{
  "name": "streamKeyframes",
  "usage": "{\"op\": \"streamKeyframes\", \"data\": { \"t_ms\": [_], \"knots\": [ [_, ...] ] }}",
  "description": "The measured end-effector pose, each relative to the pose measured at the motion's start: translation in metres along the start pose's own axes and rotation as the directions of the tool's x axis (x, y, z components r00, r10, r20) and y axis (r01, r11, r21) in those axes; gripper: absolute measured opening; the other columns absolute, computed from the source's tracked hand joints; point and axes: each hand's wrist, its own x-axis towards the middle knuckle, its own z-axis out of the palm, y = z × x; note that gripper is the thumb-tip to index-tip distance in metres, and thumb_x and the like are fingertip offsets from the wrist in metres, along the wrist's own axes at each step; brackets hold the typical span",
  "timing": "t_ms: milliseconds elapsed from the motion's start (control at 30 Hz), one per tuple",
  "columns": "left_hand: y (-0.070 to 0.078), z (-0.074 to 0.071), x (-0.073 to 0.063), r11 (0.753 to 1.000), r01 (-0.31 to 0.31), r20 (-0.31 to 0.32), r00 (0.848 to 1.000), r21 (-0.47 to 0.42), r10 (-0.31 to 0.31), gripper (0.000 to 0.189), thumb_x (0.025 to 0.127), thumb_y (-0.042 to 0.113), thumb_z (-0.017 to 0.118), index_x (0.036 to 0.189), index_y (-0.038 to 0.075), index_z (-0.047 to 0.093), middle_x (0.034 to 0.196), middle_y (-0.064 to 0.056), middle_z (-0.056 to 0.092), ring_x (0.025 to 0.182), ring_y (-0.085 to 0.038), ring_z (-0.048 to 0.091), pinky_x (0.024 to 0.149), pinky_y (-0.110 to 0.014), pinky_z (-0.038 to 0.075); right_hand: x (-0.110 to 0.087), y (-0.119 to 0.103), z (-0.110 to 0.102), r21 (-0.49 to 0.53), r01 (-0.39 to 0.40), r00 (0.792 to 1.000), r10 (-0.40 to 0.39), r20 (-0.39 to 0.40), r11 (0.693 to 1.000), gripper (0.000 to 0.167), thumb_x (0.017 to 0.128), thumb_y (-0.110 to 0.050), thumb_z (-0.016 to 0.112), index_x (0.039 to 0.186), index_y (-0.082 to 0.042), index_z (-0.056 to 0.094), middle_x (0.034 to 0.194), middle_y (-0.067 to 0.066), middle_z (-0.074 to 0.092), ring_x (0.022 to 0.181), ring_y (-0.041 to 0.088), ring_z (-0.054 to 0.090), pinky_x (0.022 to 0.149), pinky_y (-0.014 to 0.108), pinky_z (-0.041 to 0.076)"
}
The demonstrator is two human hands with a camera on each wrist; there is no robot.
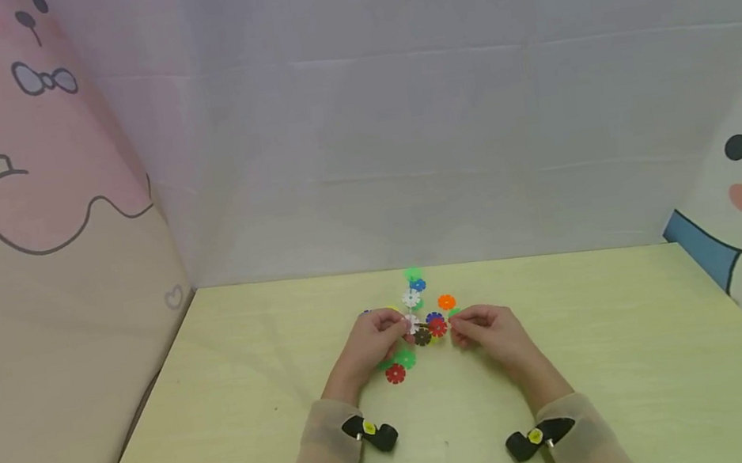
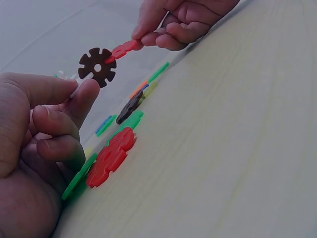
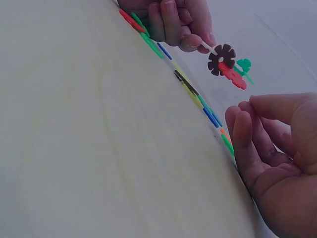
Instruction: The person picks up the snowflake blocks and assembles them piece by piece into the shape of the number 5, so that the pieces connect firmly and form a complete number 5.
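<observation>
My left hand (image 1: 378,336) pinches a white notched plastic disc (image 2: 81,85) between thumb and index finger. Slotted into it is a dark brown notched disc (image 2: 97,67), held above the table. A red notched disc (image 3: 233,75) joins the brown one's far edge. From the left hand rises a string of joined discs, with a white disc (image 1: 411,299), a blue disc (image 1: 418,285) and a green disc (image 1: 413,274) at its top. My right hand (image 1: 490,332) hovers beside the red disc, fingers loosely bent; in the right wrist view, a gap separates its fingertips from that disc.
Loose discs lie on the pale table (image 1: 244,442) around the hands: a red disc (image 1: 395,373), a green disc (image 1: 405,359), a black disc (image 2: 130,107), an orange disc (image 1: 447,302) and several others. A pale cloth wall (image 1: 400,139) stands behind the table.
</observation>
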Motion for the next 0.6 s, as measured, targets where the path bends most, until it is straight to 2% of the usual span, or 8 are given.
{"op": "streamKeyframes", "data": {
  "t_ms": [267, 400, 600],
  "knots": [
    [-0.0026, -0.0006, 0.002, 0.999, -0.019, -0.032, 0.999, -0.041, 0.018, 0.021, 0.108, 0.017, 0.068, 0.101, -0.003, 0.073, 0.083, -0.006, 0.077, 0.046, -0.007, 0.039, 0.046, -0.022, 0.034, 0.0037, 0.0021, -0.0079, -0.127, 0.003, 0.991, -0.02, -0.132, 0.992, 0.02, 0.102, -0.008, 0.077, 0.119, 0.003, 0.077, 0.104, 0.013, 0.077, 0.084, 0.02, 0.067, 0.073, 0.025, 0.058],
    [-0.0026, -0.0002, 0.0021, 0.999, -0.009, -0.042, 0.999, -0.053, 0.006, 0.021, 0.107, 0.016, 0.069, 0.101, -0.003, 0.073, 0.083, -0.007, 0.077, 0.046, -0.008, 0.039, 0.046, -0.023, 0.033, 0.0052, 0.0018, -0.0082, -0.176, -0.014, 0.988, -0.014, -0.155, 0.984, 0.025, 0.101, -0.009, 0.079, 0.124, 0.0, 0.077, 0.108, 0.012, 0.073, 0.088, 0.022, 0.065, 0.071, 0.024, 0.058],
    [-0.0027, 0.0001, 0.0019, 0.998, -0.004, -0.045, 0.999, -0.055, 0.002, 0.02, 0.107, 0.018, 0.07, 0.099, -0.001, 0.072, 0.085, -0.011, 0.078, 0.046, -0.007, 0.039, 0.046, -0.022, 0.033, 0.0072, 0.0036, -0.0091, -0.291, -0.035, 0.991, -0.004, -0.131, 0.956, 0.041, 0.098, -0.011, 0.081, 0.137, -0.002, 0.073, 0.115, 0.014, 0.067, 0.088, 0.019, 0.062, 0.07, 0.024, 0.055]
  ]
}}
